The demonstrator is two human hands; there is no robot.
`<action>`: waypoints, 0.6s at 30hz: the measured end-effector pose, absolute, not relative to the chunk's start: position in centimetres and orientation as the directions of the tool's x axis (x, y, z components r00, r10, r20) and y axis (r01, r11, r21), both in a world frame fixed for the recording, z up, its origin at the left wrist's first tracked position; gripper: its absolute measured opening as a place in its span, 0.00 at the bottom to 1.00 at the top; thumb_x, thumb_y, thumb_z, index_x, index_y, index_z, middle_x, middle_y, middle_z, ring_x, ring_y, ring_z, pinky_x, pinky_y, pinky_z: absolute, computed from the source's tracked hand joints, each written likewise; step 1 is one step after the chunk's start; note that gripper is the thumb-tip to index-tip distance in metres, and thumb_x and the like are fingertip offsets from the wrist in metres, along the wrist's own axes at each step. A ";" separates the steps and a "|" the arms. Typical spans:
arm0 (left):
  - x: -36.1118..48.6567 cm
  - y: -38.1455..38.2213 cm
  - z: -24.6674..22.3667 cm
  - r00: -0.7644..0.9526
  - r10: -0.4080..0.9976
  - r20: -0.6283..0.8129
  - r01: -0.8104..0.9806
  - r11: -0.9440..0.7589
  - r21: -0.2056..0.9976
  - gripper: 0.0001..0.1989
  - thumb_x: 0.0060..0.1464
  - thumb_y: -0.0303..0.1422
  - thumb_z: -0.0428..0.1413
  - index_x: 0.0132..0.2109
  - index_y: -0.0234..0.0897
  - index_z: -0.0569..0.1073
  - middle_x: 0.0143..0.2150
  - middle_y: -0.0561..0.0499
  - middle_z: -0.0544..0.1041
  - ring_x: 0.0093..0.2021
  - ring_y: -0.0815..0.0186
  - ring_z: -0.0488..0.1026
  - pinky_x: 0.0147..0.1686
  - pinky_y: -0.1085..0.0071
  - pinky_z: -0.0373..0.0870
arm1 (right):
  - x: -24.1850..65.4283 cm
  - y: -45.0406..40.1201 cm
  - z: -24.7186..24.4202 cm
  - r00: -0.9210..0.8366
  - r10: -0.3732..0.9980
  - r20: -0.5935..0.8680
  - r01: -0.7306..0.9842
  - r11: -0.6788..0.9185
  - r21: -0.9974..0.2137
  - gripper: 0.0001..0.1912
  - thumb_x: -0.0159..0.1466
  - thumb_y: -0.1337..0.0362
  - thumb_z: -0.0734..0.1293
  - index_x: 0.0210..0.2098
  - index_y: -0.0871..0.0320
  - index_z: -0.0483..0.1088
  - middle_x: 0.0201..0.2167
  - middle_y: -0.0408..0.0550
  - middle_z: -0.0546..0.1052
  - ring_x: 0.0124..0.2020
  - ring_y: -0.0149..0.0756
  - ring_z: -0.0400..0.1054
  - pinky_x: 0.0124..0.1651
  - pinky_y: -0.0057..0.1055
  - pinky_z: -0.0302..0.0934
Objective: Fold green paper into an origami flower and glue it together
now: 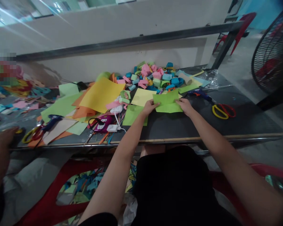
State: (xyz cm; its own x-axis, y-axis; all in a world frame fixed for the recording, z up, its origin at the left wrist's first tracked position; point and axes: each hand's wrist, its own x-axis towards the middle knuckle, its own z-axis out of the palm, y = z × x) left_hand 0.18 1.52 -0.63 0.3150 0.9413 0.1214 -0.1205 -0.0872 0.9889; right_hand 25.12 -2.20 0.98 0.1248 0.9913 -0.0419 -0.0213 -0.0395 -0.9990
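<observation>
Between my two hands a lime-green sheet (168, 103) of paper or felt is stretched just above the dark table, with a crease across it. My left hand (151, 107) pinches its left edge, and my right hand (184, 105) grips the right edge. Under my left wrist lies another green sheet (134, 115). A pale yellow sheet (142, 97) is just behind it. Right of my right hand rest scissors with one yellow and one red handle (220, 112), and a blue tool (201, 94) whose kind I cannot make out.
Small folded colored pieces (153, 75) are heaped at the back. Left are orange and yellow sheets (103, 94), a purple power strip (103, 124) with cables, and a second pair of scissors (33, 135). Another person's hand (1, 150) is at far left. A fan (273, 53) stands right.
</observation>
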 end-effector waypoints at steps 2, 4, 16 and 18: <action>0.2 1.3 -0.7 0.280 0.953 0.111 -0.090 -0.090 0.992 0.38 0.27 0.55 0.76 0.42 0.33 0.81 0.41 0.41 0.86 0.46 0.50 0.83 0.53 0.52 0.79 | 25.1 -2.2 0.7 0.139 0.989 -0.051 -0.002 -0.052 -0.999 0.14 0.54 0.55 0.79 0.32 0.59 0.79 0.32 0.50 0.83 0.37 0.43 0.79 0.44 0.38 0.73; 0.2 1.3 -0.9 0.207 0.970 0.124 -0.079 -0.110 0.991 0.37 0.27 0.56 0.76 0.41 0.33 0.82 0.42 0.41 0.86 0.46 0.51 0.83 0.51 0.53 0.80 | 25.1 -2.3 0.6 0.118 0.993 -0.024 0.016 -0.026 -1.000 0.15 0.54 0.53 0.79 0.32 0.59 0.79 0.32 0.49 0.83 0.36 0.43 0.78 0.44 0.38 0.73; 0.3 1.5 -1.2 0.132 0.976 0.174 -0.070 -0.166 0.984 0.31 0.38 0.55 0.72 0.41 0.34 0.81 0.37 0.46 0.85 0.39 0.58 0.82 0.42 0.64 0.78 | 24.4 -2.5 0.5 0.109 0.991 0.079 0.162 0.061 -0.985 0.21 0.54 0.45 0.76 0.31 0.58 0.76 0.28 0.48 0.80 0.36 0.43 0.75 0.40 0.37 0.69; 0.2 1.5 -1.3 0.115 0.975 0.193 -0.018 -0.192 0.981 0.28 0.39 0.55 0.72 0.37 0.35 0.80 0.33 0.49 0.83 0.36 0.60 0.80 0.37 0.67 0.76 | 24.2 -2.5 0.6 0.167 0.980 0.108 0.276 0.059 -0.959 0.20 0.56 0.46 0.74 0.30 0.57 0.75 0.25 0.46 0.77 0.34 0.41 0.73 0.38 0.34 0.66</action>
